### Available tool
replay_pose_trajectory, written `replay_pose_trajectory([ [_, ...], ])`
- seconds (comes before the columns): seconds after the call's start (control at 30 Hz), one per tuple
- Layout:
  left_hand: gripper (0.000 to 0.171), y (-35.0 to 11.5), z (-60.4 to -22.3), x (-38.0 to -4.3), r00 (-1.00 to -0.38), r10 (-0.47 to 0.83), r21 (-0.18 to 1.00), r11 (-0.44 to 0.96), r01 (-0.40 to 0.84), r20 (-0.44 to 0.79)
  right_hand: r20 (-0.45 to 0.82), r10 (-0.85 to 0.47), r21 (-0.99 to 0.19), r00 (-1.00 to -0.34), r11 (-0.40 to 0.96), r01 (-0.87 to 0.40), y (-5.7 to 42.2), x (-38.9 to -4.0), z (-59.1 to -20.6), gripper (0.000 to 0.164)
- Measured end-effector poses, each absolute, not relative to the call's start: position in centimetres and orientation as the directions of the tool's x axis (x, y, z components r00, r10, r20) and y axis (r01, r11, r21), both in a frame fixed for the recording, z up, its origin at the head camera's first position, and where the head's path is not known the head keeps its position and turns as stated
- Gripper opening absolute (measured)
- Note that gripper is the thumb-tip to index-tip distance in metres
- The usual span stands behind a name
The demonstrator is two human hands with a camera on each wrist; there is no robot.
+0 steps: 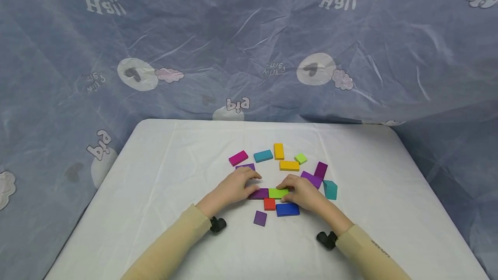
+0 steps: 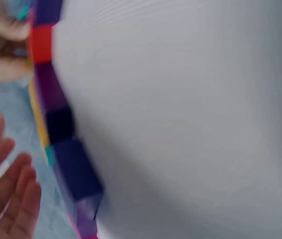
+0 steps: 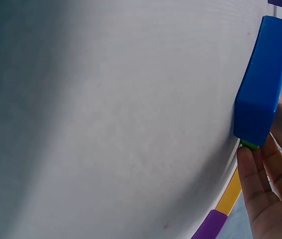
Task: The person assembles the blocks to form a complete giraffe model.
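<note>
Lime block (image 1: 278, 193) pinched by right hand (image 1: 305, 191), end against purple block (image 1: 259, 193), presumably for alignment. Left hand (image 1: 234, 186) beside purple block, fingers loose, gripping nothing; contact unclear.

The bench (image 1: 186, 154) in front of me is white, with rounded far corners and faint creases running from its far edge toward me. Farthest off lie a magenta block (image 1: 238, 158), a blue-teal block (image 1: 263, 156), two yellow blocks (image 1: 289, 166) turned crosswise to each other, and a small lime block (image 1: 301, 158). A violet block (image 1: 247, 167) lies near the magenta one, partly hidden. To my right cluster a plum block (image 1: 320, 170), a bright purple block (image 1: 311, 179) and a teal block (image 1: 330, 189). Centrally, a dark purple bar (image 1: 260, 193) and a lime-green bar (image 1: 277, 193) sit end to end; just nearer me are a red block (image 1: 269, 204) and a blue block (image 1: 288, 209), side by side. Closest to me is a purple square (image 1: 260, 218), set askew.
</note>
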State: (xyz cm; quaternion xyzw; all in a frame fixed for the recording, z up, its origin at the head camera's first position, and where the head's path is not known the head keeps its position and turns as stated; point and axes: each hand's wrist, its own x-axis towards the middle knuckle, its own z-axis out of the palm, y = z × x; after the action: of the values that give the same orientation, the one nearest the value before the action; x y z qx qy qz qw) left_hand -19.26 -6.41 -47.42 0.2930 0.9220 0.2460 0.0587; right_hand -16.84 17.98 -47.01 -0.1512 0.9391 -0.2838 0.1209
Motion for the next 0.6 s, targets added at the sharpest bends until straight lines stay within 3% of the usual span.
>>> replay_pose_trajectory([
  [0.2,0.024,-7.4,-47.0,-21.5,-0.934,0.345,0.574,0.748,0.333,0.093,-0.136,-0.352,-0.579,-0.926,0.787,-0.214,18.2,-16.9,-47.1,0.028],
  [0.6,0.035,-7.0,-47.9,-23.2,-0.947,0.319,0.511,0.812,0.284,0.018,-0.140,-0.345,-0.598,-0.928,0.776,-0.199,18.1,-17.0,-47.4,0.028],
])
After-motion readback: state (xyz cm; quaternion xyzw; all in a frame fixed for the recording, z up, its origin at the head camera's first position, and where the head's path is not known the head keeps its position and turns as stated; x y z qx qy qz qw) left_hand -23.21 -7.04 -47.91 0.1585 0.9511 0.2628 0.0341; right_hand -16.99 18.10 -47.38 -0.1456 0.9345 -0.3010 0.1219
